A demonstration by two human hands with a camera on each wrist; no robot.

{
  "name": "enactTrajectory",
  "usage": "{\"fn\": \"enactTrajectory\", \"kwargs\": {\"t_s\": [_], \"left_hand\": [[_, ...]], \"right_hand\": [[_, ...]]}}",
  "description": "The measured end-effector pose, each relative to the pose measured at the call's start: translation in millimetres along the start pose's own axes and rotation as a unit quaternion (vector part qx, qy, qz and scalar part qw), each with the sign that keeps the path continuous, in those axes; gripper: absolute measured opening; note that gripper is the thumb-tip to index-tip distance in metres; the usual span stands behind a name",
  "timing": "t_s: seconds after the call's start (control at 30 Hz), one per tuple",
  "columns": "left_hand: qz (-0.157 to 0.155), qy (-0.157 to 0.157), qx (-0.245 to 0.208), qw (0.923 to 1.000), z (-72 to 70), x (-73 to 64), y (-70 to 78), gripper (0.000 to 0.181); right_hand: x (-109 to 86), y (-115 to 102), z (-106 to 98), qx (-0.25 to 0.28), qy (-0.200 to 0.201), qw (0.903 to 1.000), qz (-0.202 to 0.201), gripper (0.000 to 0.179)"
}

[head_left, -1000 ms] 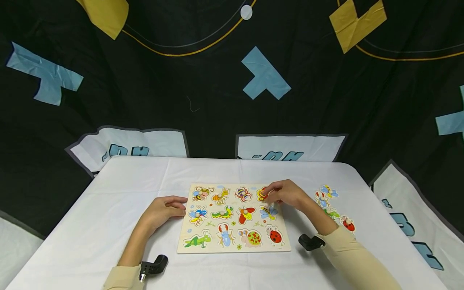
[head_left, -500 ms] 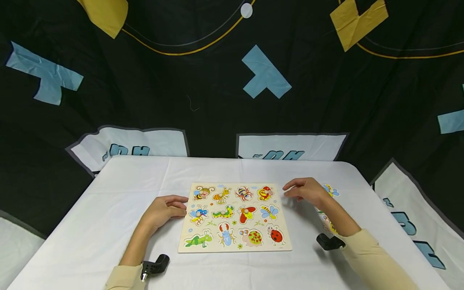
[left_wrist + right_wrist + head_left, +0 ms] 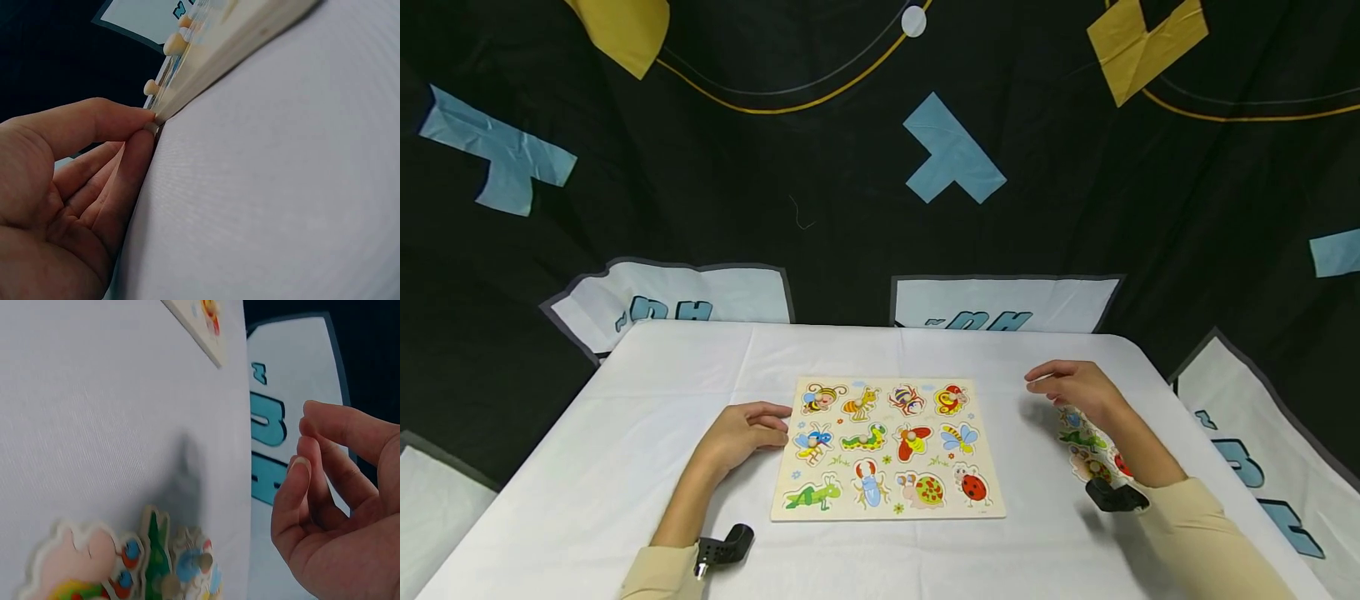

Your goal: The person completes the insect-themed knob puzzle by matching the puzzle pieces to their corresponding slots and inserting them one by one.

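A wooden insect peg puzzle board (image 3: 953, 510) lies flat on the table. My left hand (image 3: 730, 437) pinches its left edge between thumb and fingers, seen closely in the left wrist view. Knobbed pieces, such as the caterpillar piece (image 3: 863, 437), sit in the board's upper rows. The lower row shows flat printed pictures without knobs. To the right of the board, my right hand (image 3: 1078, 389) hovers with loosely bent fingers and nothing between them. Below it lie loose pieces: a grasshopper piece (image 3: 156, 556), a snail piece (image 3: 87, 556) and a stag beetle piece (image 3: 190, 565). The forearm partly covers a ladybug piece (image 3: 1122, 465).
A white cloth covers the table (image 3: 887, 558). Behind it hangs a black curtain (image 3: 820, 217) with blue and yellow shapes. Black cameras sit on both wrists, the left camera (image 3: 726, 546) near the board's lower left corner.
My right hand has left the board's upper right corner, where it touched the red and yellow insect piece, and moved right over the loose pieces. The left hand stays at the edge.
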State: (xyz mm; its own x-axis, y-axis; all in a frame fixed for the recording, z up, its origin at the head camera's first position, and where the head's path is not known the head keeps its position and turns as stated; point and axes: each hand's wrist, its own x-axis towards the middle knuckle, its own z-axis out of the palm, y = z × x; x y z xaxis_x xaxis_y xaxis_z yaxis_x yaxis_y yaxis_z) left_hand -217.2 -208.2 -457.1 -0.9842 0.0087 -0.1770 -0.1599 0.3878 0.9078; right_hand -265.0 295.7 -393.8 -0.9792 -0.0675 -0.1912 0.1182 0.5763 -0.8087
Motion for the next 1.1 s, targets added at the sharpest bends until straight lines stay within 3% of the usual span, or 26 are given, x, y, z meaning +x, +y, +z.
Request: {"fn": "enactTrajectory", "kwargs": {"t_s": [0.57,1.1], "left_hand": [[0.002,-0.009,-0.009,0.9999,-0.4,0.2,0.9,0.049],[0.001,-0.006,-0.002,1.0000,0.0,-0.2,1.5,0.049]], "right_hand": [[10.6,24.0,-39.8,0.015,0.032,0.9984,0.043,0.054],[19.6,57.9,-53.4,0.047,0.078,0.9917,0.091,0.056]]}}
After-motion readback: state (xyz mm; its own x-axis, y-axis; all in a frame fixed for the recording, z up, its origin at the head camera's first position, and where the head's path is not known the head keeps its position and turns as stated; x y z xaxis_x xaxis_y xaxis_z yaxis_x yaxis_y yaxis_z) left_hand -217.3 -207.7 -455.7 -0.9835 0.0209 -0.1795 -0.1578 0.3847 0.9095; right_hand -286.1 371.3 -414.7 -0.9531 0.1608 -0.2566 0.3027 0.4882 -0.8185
